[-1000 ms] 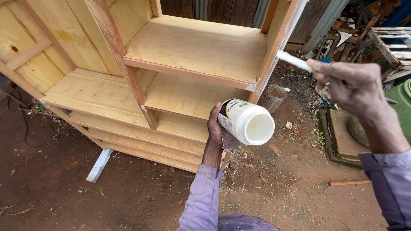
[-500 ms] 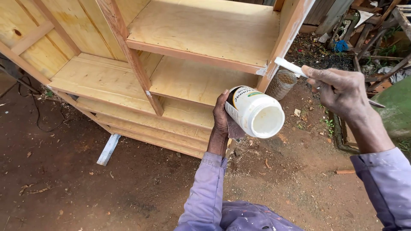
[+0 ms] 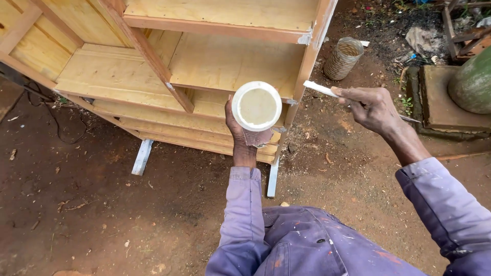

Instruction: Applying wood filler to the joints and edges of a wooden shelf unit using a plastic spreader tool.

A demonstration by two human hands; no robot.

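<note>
My left hand [image 3: 240, 137] holds a white round tub [image 3: 256, 106] upright in front of me, its open top showing pale cream paste. My right hand [image 3: 372, 107] grips a thin flat white-coated blade [image 3: 320, 88] whose tip points left at the front edge of a wooden shelf unit [image 3: 204, 66]. The tub sits just left of that white-smeared upright edge [image 3: 313, 46]. Both arms wear purple sleeves.
The unfinished plywood unit lies on bare brown earth, raised on white strips [image 3: 141, 157]. A ribbed tin can [image 3: 343, 58] stands on the ground behind the blade. A concrete slab [image 3: 450, 97] with a green rounded object [image 3: 473, 79] is at right.
The tub has tipped from lying sideways to mouth-up facing me. My right hand and the blade came down and left toward the shelf edge. My view dropped toward the ground.
</note>
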